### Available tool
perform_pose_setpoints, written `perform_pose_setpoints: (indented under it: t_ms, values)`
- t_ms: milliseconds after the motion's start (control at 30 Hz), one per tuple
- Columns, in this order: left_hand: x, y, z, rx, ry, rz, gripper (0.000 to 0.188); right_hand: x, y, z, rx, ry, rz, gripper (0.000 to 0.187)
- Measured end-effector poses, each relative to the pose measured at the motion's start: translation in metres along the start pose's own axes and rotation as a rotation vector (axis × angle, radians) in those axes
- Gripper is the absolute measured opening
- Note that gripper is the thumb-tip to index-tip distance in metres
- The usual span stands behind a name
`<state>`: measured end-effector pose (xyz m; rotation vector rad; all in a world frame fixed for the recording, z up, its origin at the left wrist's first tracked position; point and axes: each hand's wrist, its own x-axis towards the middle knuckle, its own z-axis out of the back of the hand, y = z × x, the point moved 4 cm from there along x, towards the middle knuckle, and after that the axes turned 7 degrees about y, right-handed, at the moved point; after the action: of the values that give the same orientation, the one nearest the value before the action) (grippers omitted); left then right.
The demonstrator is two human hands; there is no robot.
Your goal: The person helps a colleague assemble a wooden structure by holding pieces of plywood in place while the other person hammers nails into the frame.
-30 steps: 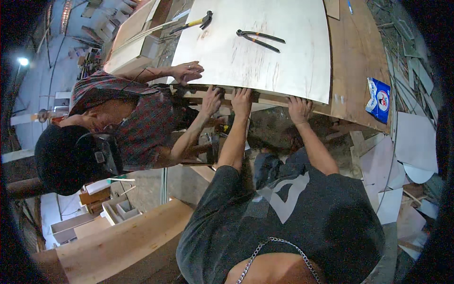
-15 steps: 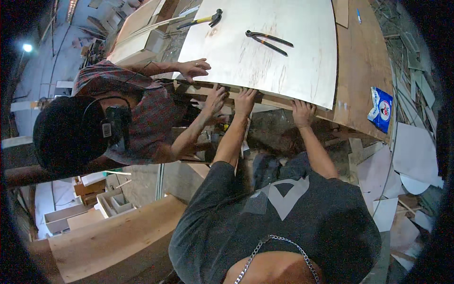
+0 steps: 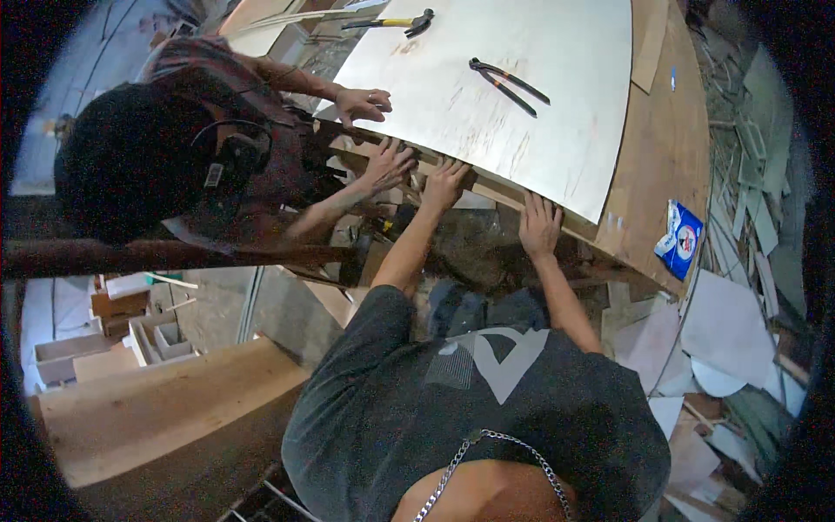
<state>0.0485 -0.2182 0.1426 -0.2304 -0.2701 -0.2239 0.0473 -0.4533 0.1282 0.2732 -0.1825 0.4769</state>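
A broad pale plywood sheet (image 3: pixel 435 96) lies on the workbench. My left hand (image 3: pixel 445 183) is closed on the sheet's near edge, its fingers bent over the rim. Farther right along that edge, my right hand (image 3: pixel 541 224) also grips the sheet, fingers straighter and thumb hidden. Left of my hands, a co-worker's hand (image 3: pixel 388 165) is at the same edge, touching the wood close to my left hand. The co-worker's other hand (image 3: pixel 362 106) rests spread on the sheet's left corner. Pincers (image 3: pixel 511 85) with dark handles and a yellow-handled claw hammer (image 3: pixel 391 23) lie on the sheet.
The brown bench top (image 3: pixel 665 157) shows on the right, holding a blue packet (image 3: pixel 678 239) and a blue pen (image 3: pixel 672 78). Board scraps (image 3: pixel 731 322) litter the floor at right. A long wooden panel (image 3: pixel 165 409) stands lower left, near open drawer boxes (image 3: pixel 156 339).
The whole view has shifted and turned slightly. My right hand's fingers look straighter over the edge. My left hand and the co-worker's hands keep their places along the sheet.
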Motion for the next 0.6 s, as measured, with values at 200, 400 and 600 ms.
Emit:
perform_pose_setpoints:
  t_ms: [200,400,600]
  values:
    - [0.010,-0.014,0.017,-0.077,-0.048,-0.015,0.026,0.000,0.007,-0.005,0.108,-0.009,0.058,0.045]
    - [0.003,-0.016,0.017,-0.105,-0.089,-0.010,0.031,0.001,0.009,-0.005,0.121,0.095,0.037,0.046]
    - [-0.005,-0.014,0.002,-0.022,-0.108,0.027,0.035,0.001,0.015,0.000,0.044,0.112,0.052,0.058]
